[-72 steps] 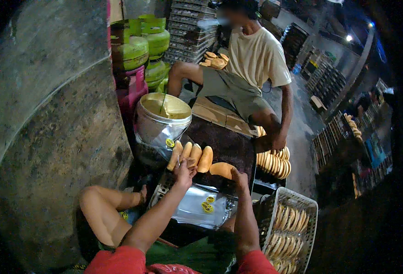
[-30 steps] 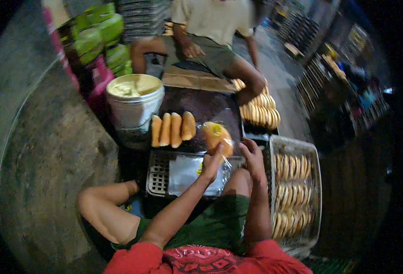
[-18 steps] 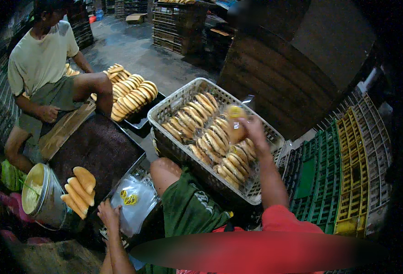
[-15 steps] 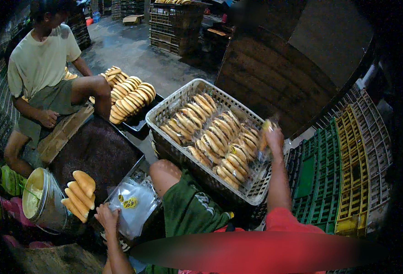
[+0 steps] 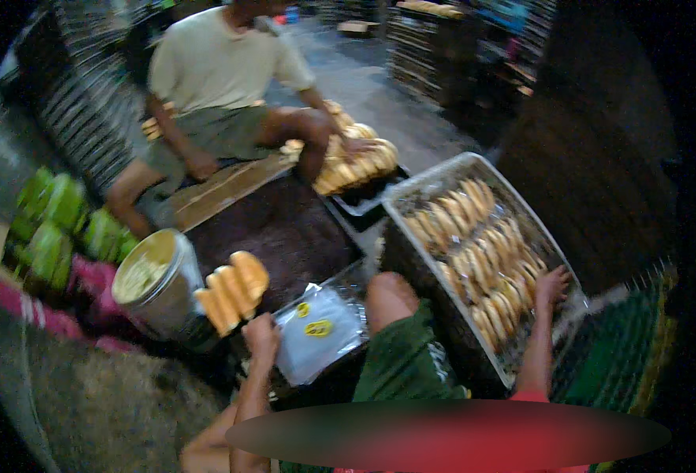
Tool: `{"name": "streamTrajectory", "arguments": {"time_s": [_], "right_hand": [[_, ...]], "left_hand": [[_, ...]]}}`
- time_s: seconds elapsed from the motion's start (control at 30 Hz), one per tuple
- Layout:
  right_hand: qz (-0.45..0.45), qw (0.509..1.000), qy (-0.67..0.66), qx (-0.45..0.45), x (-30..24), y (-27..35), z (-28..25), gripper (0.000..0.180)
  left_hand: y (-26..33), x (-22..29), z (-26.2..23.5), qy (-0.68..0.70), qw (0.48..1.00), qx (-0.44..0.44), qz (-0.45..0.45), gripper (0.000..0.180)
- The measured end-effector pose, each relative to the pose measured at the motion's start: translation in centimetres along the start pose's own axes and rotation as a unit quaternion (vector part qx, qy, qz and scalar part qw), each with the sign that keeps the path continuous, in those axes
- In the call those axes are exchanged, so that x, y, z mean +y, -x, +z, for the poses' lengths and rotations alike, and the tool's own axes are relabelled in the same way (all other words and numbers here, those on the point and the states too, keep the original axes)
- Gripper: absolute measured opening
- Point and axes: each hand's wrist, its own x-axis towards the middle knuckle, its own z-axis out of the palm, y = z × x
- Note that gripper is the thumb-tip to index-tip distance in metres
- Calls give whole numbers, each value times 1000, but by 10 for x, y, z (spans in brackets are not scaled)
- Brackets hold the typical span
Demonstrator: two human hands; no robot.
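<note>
My left hand [image 5: 262, 339], blurred and curled closed, is at the left edge of a stack of clear plastic bags [image 5: 316, 335] with yellow round labels. What its fingers hold, if anything, is hidden. Just beyond it, several unwrapped bread rolls [image 5: 234, 292] lie side by side at the edge of a dark tray. My right hand [image 5: 551, 285] reaches over the right side of a pale plastic crate [image 5: 468, 160], fingers apart, touching the end of a row of bagged bread rolls [image 5: 513, 272]. The bagged rolls stand in several rows.
A bucket of pale cream filling [image 5: 159, 284] stands left of the dark-filled tray [image 5: 277, 225]. Across from me sits a person [image 5: 222, 71], one hand on heaped rolls [image 5: 360, 165]. Green bundles [image 5: 56, 213] lie far left; green crates [image 5: 616, 355] stand right, stacked crates [image 5: 419, 59] behind.
My view has swung left, so everything sits further right. My right hand has lowered a bagged roll into the crate and let go. The other person's hand now rests on the heaped rolls.
</note>
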Motion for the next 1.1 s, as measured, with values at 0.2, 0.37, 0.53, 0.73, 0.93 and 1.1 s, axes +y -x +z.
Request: {"name": "streamTrajectory", "arguments": {"time_s": [0.2, 0.37, 0.53, 0.73, 0.93, 1.1], "right_hand": [[-425, 737, -486, -202, -191, 211, -134, 36], [-530, 689, -408, -279, -329, 424, -230, 59], [-598, 695, -275, -290, -433, 538, -257, 68], [-495, 636, -292, -515, -488, 478, -192, 38], [-378, 450, -383, -712, -444, 420, -149, 37], [-397, 497, -456, -623, -423, 429, -186, 48]], "left_hand": [[-1, -11, -51, 140, 980, 123, -65, 29], [30, -33, -99, 554, 797, 187, -153, 18], [54, -41, -115, 785, 516, 218, -265, 16], [44, -57, -114, 877, 415, 174, -171, 8], [27, -42, -86, 846, 457, 182, -205, 12], [-11, -40, -63, 818, 405, 296, -281, 20]]}}
